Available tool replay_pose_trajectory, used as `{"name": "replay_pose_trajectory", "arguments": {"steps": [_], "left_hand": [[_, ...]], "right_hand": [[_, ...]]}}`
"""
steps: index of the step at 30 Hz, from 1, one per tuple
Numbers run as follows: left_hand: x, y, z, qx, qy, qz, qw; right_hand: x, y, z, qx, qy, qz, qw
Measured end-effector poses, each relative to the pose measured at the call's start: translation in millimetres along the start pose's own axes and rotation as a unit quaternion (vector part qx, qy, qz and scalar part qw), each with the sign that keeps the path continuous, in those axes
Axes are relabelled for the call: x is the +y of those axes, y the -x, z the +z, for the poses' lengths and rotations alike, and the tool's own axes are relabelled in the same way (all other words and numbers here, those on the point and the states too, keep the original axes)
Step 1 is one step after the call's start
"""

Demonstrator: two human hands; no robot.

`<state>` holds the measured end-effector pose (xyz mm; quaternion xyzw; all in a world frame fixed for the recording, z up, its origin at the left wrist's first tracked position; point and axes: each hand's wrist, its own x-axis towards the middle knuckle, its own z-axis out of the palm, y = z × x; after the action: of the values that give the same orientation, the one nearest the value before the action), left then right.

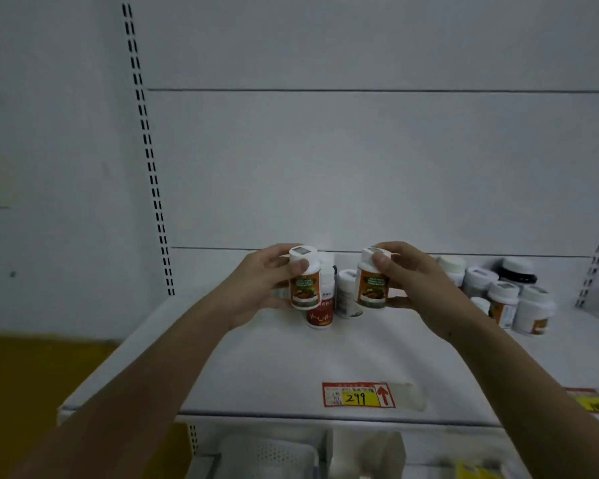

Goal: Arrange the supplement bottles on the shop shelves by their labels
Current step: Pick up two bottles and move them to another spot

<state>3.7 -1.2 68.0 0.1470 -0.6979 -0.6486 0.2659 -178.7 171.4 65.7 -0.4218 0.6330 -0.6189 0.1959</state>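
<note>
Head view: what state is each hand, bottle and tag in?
left hand: holds the left orange-label bottle, capped, lifted
right hand: holds the right orange-label bottle, capped, lifted
red-label bottle: upright on shelf
bottle cluster: upright, capped
price tag: on shelf edge

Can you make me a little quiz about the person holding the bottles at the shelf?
1. True or false: each hand holds one bottle.
2. What number is handwritten on the yellow price tag at the shelf edge?
3. The bottle standing between the two held ones has a label that is: A red, B blue, C black.

Key:
1. True. The left hand grips the left bottle, and the right hand grips the right bottle.
2. 299.
3. A. It is the red-label bottle.
</note>
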Motion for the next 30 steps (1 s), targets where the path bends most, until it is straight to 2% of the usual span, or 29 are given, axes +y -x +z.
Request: {"name": "replay_pose_trajectory", "arguments": {"steps": [5,14,23,30], "left_hand": [[7,18,2,-0.028,0.007,0.002,1.0],[-3,31,42,-0.127,0.047,-0.024,0.991],[9,49,138,-0.217,0.049,-0.005,0.975],[19,72,251,-0.267,0.034,0.0,0.963]], "right_hand": [[-24,31,15,0.029,0.024,0.006,0.999],[-46,102,8,0.125,0.042,0.049,0.99],[-69,186,-55,0.228,0.067,0.056,0.97],[-68,265,-139,0.286,0.058,0.065,0.954]]}}
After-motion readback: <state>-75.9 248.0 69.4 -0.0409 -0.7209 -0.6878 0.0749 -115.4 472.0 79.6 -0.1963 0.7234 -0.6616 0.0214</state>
